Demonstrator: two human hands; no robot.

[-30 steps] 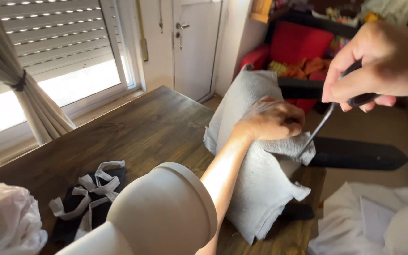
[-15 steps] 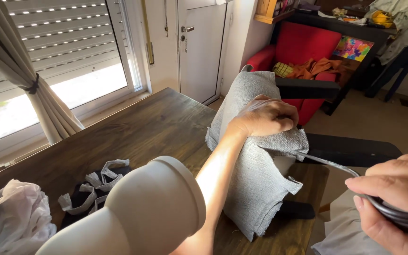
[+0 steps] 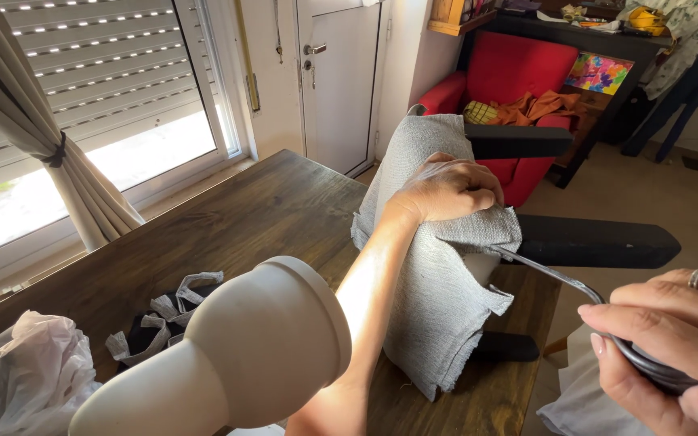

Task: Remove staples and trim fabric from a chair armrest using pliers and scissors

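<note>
My left hand (image 3: 450,190) presses flat on soft, limp grey cloth (image 3: 438,274); my right hand (image 3: 672,339) grips the stiff metal tool (image 3: 555,274) by its handle.

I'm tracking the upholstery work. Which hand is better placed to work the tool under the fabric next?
Probably the right hand: it grips the handle of the metal tool, whose tip reaches under the grey fabric. The left hand lies flat on top, pinning the fabric.
</note>
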